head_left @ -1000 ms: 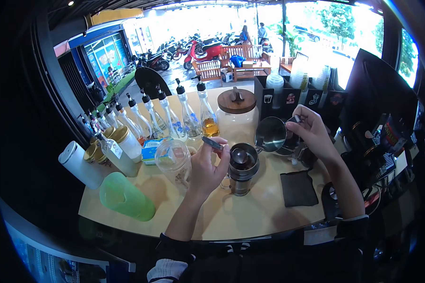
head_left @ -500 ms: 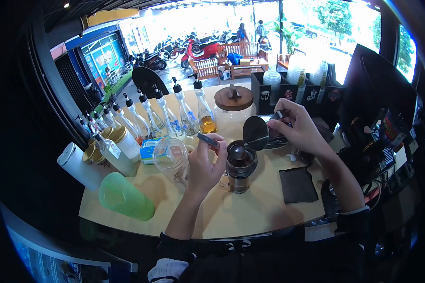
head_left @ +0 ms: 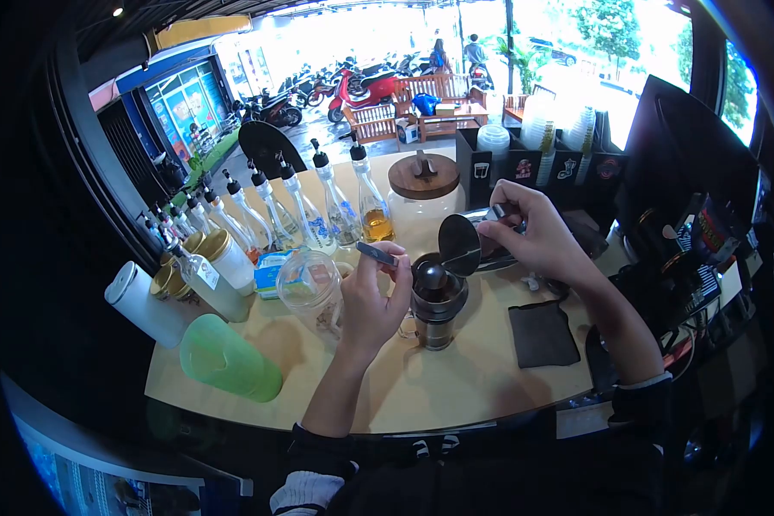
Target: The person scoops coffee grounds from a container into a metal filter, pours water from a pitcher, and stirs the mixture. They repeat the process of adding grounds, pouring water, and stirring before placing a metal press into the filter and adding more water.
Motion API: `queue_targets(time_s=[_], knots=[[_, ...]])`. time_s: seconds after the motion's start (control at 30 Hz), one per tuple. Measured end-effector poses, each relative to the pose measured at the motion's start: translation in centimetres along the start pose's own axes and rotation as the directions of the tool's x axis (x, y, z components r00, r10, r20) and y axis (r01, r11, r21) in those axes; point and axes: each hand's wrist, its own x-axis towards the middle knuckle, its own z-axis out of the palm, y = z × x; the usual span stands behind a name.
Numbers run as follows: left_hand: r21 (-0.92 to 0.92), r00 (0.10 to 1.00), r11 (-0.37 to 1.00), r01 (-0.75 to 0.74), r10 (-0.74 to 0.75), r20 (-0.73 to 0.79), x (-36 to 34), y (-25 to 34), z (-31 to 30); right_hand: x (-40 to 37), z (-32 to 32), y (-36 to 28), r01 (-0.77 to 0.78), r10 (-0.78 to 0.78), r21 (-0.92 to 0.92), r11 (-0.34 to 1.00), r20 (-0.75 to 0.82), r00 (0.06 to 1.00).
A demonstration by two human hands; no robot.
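My left hand [head_left: 374,301] pinches the flat handle of a metal spoon [head_left: 375,253]. The spoon's round, shiny bowl lies over the mouth of a dark-rimmed cup [head_left: 436,331] with a see-through lower part. Facing it from the right, my right hand [head_left: 531,228] is closed on the handle of a pitcher [head_left: 460,244]. Its round, dark mouth tips left, close beside the spoon bowl at the cup's rim. Left of my left hand stands a clear plastic jar [head_left: 310,282].
Pump-topped syrup bottles [head_left: 325,198] line the far left, near a wooden-lidded jar [head_left: 424,176]. A green pitcher [head_left: 230,357] stands front left. Right of the cup lies a dark folded cloth [head_left: 543,335]. Behind are a black cup organizer [head_left: 507,168] and a dark screen [head_left: 692,172].
The pitcher and my right hand have shifted very slightly left. The spoon stays over the cup, and my left hand has hardly moved.
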Motion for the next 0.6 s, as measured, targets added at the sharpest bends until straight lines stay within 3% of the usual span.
queue_targets(time_s=[0.5, 0.6], knots=[[0.005, 1.000, 1.000, -0.005, 0.005, 0.001, 0.03, -0.17, 0.08, -0.29, -0.01, -0.82, -0.036, 0.036, 0.015, 0.999, 0.017, 0.999], [0.031, 1.000, 0.999, -0.005, 0.006, -0.007, 0.10, -0.09, -0.17, -0.25, -0.16, -0.49, 0.028, -0.027, -0.072, 0.997, 0.018, 0.999]])
